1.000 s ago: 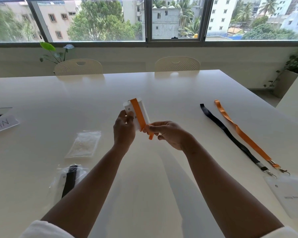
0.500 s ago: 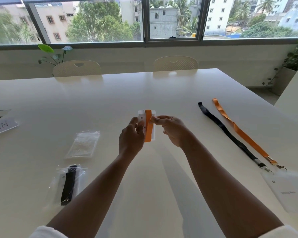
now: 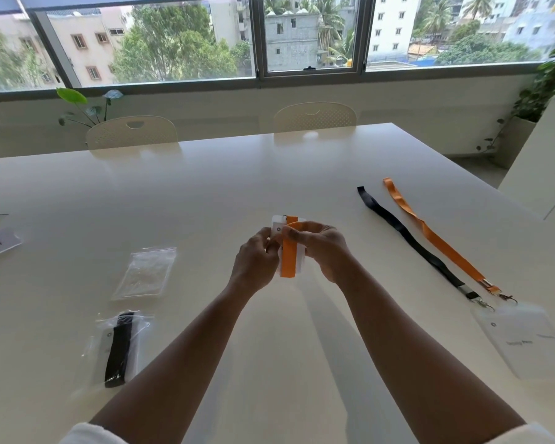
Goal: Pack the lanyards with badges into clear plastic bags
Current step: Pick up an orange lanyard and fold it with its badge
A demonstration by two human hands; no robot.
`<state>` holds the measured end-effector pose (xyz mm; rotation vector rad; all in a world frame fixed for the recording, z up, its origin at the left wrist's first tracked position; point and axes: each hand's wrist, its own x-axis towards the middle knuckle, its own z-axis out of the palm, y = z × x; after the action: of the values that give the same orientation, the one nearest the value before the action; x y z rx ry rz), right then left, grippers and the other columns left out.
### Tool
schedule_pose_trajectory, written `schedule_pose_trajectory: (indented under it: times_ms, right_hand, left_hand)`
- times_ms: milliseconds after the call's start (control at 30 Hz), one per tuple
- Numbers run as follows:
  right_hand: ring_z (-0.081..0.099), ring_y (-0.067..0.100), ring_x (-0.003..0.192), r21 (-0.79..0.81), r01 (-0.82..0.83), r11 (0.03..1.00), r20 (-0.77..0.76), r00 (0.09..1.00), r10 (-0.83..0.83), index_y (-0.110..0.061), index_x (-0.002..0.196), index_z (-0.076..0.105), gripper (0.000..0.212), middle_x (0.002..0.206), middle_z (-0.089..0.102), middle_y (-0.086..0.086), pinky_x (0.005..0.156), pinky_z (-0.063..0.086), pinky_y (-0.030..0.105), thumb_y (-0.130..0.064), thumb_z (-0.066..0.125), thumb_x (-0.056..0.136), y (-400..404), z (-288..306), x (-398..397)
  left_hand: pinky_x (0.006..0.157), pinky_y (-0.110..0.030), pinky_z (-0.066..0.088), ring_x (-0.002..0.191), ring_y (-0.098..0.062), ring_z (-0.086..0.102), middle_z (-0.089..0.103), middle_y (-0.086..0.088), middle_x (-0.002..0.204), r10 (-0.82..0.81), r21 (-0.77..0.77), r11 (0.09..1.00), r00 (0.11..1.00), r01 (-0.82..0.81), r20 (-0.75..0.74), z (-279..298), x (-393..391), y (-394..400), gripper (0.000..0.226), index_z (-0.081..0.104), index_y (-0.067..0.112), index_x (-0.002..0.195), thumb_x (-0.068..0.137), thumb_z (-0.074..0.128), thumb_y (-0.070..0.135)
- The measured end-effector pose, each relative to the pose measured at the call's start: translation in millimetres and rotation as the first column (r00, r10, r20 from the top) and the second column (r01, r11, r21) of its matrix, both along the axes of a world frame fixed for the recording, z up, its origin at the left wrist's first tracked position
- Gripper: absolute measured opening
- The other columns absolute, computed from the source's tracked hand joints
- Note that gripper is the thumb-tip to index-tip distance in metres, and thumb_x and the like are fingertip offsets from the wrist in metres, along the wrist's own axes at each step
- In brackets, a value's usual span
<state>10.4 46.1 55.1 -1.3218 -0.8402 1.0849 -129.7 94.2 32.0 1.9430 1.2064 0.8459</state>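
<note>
Since half a second before, both hands had closed in tighter around the bundle, and the right thumb had come across the top of it. From the head camera, the left hand (image 3: 257, 262) pinched the left edge of a white badge (image 3: 277, 226) and the right hand (image 3: 321, 251) curled its fingers over the right side, both gripping it above the middle of the counter (image 3: 205, 187). An orange lanyard (image 3: 289, 256) was wrapped flat down the face of the badge as one broad strip, its long axis running upright, lower end toward the person.

Four lanyards were in sight: the held one, a black lanyard (image 3: 407, 238) and an orange loose lanyard (image 3: 436, 238) lying side by side on the right, stretched away from the person with their clips at the near end by a loose badge (image 3: 526, 341), and a folded black one inside a packed bag (image 3: 121, 347). One empty clear bag (image 3: 145, 274) lay just beyond it, at the left.
</note>
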Motion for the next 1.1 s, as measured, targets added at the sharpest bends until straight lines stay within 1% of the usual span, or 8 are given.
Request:
schedule_pose_trajectory:
  times_ms: [300, 433, 600, 767, 867, 933, 1000, 1100]
  right_hand:
    - [0.064, 0.023, 0.1, 0.031, 0.06, 0.998, 0.073, 0.995, -0.062, -0.029, 0.093, 0.068, 0.016, 0.115, 0.065, 0.003, 0.07, 0.054, 0.026, -0.014, 0.068, 0.088, -27.5, -8.0, 24.1]
    - [0.064, 0.024, 0.102, 0.024, 0.12, 0.992, 0.053, 0.991, -0.121, -0.029, 0.103, 0.067, 0.019, 0.118, 0.065, 0.005, 0.069, 0.055, 0.027, -0.014, 0.064, 0.091, -35.4, -15.6, 37.7]
    - [0.061, 0.027, 0.108, 0.021, 0.163, 0.986, 0.101, 0.981, -0.164, -0.03, 0.12, 0.063, 0.031, 0.124, 0.062, 0.003, 0.084, 0.057, 0.038, -0.018, 0.064, 0.092, -45.4, -26.8, 55.5]
    - [0.058, 0.025, 0.114, -0.001, 0.159, 0.987, 0.169, 0.973, -0.156, -0.028, 0.138, 0.052, 0.043, 0.135, 0.054, 0.0, 0.087, 0.054, 0.034, -0.023, 0.06, 0.095, -54.4, -40.2, 74.8]
    - [0.056, 0.026, 0.116, -0.064, 0.183, 0.981, 0.234, 0.959, -0.163, -0.025, 0.141, 0.048, 0.044, 0.139, 0.051, 0.005, 0.095, 0.053, 0.04, -0.024, 0.055, 0.098, -56.0, -51.2, 83.9]
    - [0.054, 0.027, 0.12, -0.073, 0.195, 0.978, 0.315, 0.935, -0.163, -0.024, 0.142, 0.047, 0.044, 0.142, 0.05, 0.006, 0.1, 0.05, 0.041, -0.025, 0.053, 0.099, -54.9, -58.1, 88.6]
    - [0.052, 0.026, 0.124, -0.066, 0.201, 0.977, 0.412, 0.898, -0.157, -0.021, 0.144, 0.045, 0.045, 0.143, 0.05, 0.006, 0.101, 0.047, 0.034, -0.025, 0.052, 0.099, -53.1, -62.5, 92.2]
    - [0.052, 0.023, 0.122, -0.071, 0.194, 0.978, 0.534, 0.836, -0.127, -0.017, 0.144, 0.044, 0.046, 0.137, 0.052, 0.009, 0.093, 0.042, 0.023, -0.025, 0.051, 0.1, -48.7, -67.1, 95.8]
  left_hand:
    - [0.087, -0.046, 0.058, 0.096, -0.02, 0.068, 0.07, 0.0, 0.107, -0.081, -0.127, 0.988, 0.994, 0.09, 0.072, -20.5, 34.5, -16.6, 0.017, 0.057, 0.029, 0.111, 0.103, 0.044, 0.038]
    - [0.081, -0.037, 0.06, 0.096, -0.02, 0.067, 0.065, 0.0, 0.111, -0.092, -0.108, 0.989, 0.992, 0.101, 0.091, -25.5, 50.7, -30.0, 0.034, 0.05, 0.022, 0.126, 0.101, 0.046, 0.044]
    - [0.074, -0.03, 0.06, 0.09, -0.014, 0.068, 0.064, -0.003, 0.113, -0.117, -0.084, 0.988, 0.985, 0.128, 0.125, -37.9, 71.3, -44.0, 0.042, 0.039, 0.026, 0.137, 0.101, 0.044, 0.046]
    - [0.069, -0.023, 0.06, 0.088, -0.01, 0.068, 0.064, -0.004, 0.115, -0.13, -0.082, 0.987, 0.983, 0.141, 0.13, -51.5, 88.5, -53.0, 0.049, 0.031, 0.029, 0.146, 0.101, 0.045, 0.044]
    - [0.074, -0.031, 0.062, 0.089, -0.009, 0.066, 0.063, 0.0, 0.119, -0.118, -0.023, 0.993, 0.992, 0.119, 0.035, -61.9, 94.7, -58.0, 0.053, 0.031, 0.03, 0.147, 0.1, 0.047, 0.048]
    - [0.087, -0.037, 0.057, 0.104, -0.013, 0.06, 0.059, 0.002, 0.126, -0.091, 0.078, 0.992, 0.991, 0.099, -0.101, -67.1, 96.5, -58.6, 0.056, 0.033, 0.029, 0.148, 0.098, 0.046, 0.05]
    - [0.102, -0.037, 0.046, 0.123, -0.016, 0.049, 0.053, 0.002, 0.138, -0.064, 0.163, 0.981, 0.972, 0.103, -0.227, -69.7, 98.9, -58.4, 0.058, 0.033, 0.025, 0.15, 0.099, 0.042, 0.051]
    - [0.111, -0.035, 0.03, 0.138, -0.016, 0.035, 0.042, 0.002, 0.151, -0.048, 0.226, 0.963, 0.921, 0.145, -0.387, -69.7, 103.0, -61.6, 0.06, 0.028, 0.021, 0.154, 0.102, 0.032, 0.052]
